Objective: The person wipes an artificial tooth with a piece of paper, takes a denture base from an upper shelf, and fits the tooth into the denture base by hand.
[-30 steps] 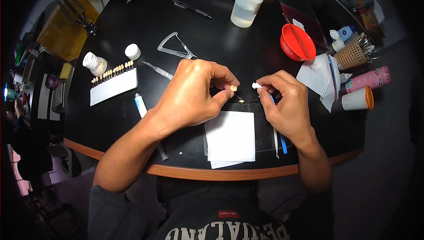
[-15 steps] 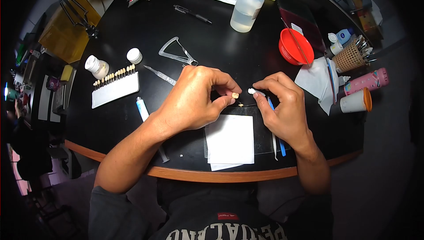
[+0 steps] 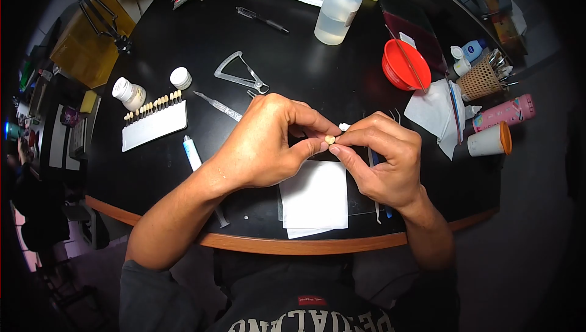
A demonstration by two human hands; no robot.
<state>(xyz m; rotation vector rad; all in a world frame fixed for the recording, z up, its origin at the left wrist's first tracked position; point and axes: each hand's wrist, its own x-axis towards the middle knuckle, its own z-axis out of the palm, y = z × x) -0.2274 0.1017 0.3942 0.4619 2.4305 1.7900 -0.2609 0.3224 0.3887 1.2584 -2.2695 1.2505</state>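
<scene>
My left hand (image 3: 274, 142) is closed in a pinch, with a small cream tooth-shaped dental crown (image 3: 330, 139) at the tips of its thumb and index finger. From the other side, my right hand (image 3: 384, 155) has its thumb and index fingertips closed on the same crown. Just behind the fingertips is a small white piece (image 3: 344, 127), partly hidden by my right hand. Below the crown lies a stack of white paper sheets (image 3: 314, 194). Slim tools, among them a blue-handled one (image 3: 373, 158), lie partly under my right hand.
At left stand a tooth shade guide (image 3: 155, 125), a white-lidded jar (image 3: 129, 93), a syringe (image 3: 192, 152) and tweezers (image 3: 217, 106). A metal caliper (image 3: 241, 75) lies ahead. A liquid bottle (image 3: 336, 14), red bowl (image 3: 406, 66), tissue (image 3: 430, 115) and orange-lidded cup (image 3: 488, 141) stand farther right.
My right hand has moved left and closed its fingertips on the crown held by my left hand. The white piece now shows behind the fingers. The view has shifted slightly.
</scene>
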